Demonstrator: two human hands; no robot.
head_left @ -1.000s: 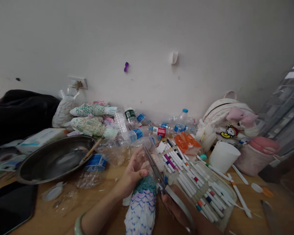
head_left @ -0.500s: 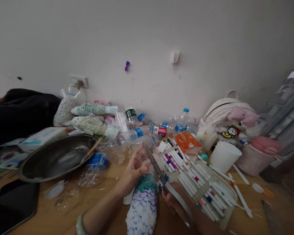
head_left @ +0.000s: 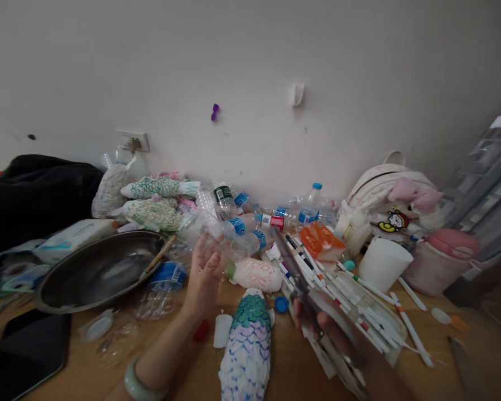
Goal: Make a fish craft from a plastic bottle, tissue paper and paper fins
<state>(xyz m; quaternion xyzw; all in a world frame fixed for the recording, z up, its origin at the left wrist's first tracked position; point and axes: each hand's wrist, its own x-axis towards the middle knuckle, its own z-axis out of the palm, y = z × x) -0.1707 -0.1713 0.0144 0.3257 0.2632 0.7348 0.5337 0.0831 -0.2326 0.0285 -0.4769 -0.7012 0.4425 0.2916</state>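
My left hand [head_left: 203, 274] is raised over the table middle, fingers curled round a clear piece of plastic bottle [head_left: 211, 231]. My right hand [head_left: 338, 334] sits lower right, blurred, closed on the handles of scissors [head_left: 294, 273] whose blades point up and left. Between the hands a painted fish-shaped bottle [head_left: 246, 348] with green, purple and blue scales lies on the wooden table [head_left: 183, 356]. A white bottle with red scribbles [head_left: 256, 274] lies just beyond it.
Several white markers [head_left: 359, 301] are spread on the right, by a white cup [head_left: 382, 264] and pink backpack [head_left: 390, 195]. A metal pan [head_left: 96, 270] and a dark phone [head_left: 23, 351] lie left. Plastic bottles [head_left: 271, 220] and painted fish [head_left: 158, 189] pile up against the wall.
My left hand lifted the clear plastic piece up and left, off the painted bottle. The scissors pulled away to the right. A white bottle with red scribbles now shows.
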